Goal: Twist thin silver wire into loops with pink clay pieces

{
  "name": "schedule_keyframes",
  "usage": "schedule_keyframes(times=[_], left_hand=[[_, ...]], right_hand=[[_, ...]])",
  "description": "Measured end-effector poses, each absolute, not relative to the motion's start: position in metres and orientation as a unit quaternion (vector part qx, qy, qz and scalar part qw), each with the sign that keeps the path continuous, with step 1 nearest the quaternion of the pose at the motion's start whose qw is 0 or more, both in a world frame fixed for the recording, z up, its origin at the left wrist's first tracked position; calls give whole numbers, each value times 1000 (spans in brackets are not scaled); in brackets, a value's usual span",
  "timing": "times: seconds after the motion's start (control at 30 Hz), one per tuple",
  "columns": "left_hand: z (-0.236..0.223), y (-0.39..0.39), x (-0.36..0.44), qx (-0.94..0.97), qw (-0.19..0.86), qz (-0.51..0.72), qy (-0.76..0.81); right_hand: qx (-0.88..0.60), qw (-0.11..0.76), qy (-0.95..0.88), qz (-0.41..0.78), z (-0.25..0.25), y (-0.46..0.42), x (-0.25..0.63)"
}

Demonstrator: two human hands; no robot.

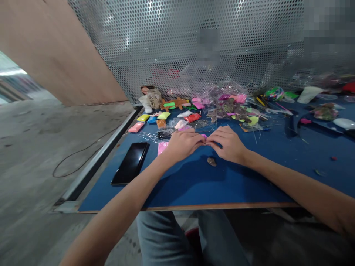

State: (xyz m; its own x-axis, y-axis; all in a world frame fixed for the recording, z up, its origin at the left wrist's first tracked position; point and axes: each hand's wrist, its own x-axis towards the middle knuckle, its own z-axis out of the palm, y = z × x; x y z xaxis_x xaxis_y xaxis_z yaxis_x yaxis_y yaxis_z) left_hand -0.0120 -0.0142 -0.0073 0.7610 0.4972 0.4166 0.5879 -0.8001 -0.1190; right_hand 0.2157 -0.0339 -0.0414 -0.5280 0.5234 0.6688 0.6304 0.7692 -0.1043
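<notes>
Between the fingertips of both hands is a small purple lump of modelling clay (204, 136), mostly covered by the fingers. My left hand (183, 142) pinches it from the left, and my right hand (229, 143) pinches it from the right, the fingertips meeting just above the blue table (183, 188). Below them on the tabletop lies a small brownish stone-like piece (212, 161). A pink clay packet (162, 148) sits partly behind my left wrist. Farther left rests a black phone (130, 163) with its screen up.
Colourful clay packets (163, 115) and thin wires (146, 136) lie beyond my left hand. Plastic bags and dried plant-like bits (229, 107) are heaped behind. A perforated metal panel (172, 44) closes off the back. At right stands a white cup (308, 94).
</notes>
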Motion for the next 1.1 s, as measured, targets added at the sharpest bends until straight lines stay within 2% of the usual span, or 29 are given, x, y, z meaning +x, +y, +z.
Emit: schedule_keyframes(times=[0.33, 0.53, 0.73, 0.93, 1.03, 1.1], left_hand=[[-13, -7, -9, -923, 47, -224, -309], [-21, 7, -13, -942, -26, -196, -272], [-28, 14, -17, -958, -98, -151, -224], [-19, 16, -24, -948, -96, -160, -257], [-17, 15, -25, -922, -53, -191, -333], [-17, 14, -25, -902, -35, -206, -378]], right_hand=[[-345, 366, -863, -43, -49, -26, 214], [-374, 288, -881, -15, -51, -22, 219], [-330, 219, -917, 40, -49, -22, 223], [-413, 296, -853, 118, -42, -24, 232], [-418, 349, -837, 57, -35, -19, 240], [-412, 343, -844, 6, -33, -14, 246]])
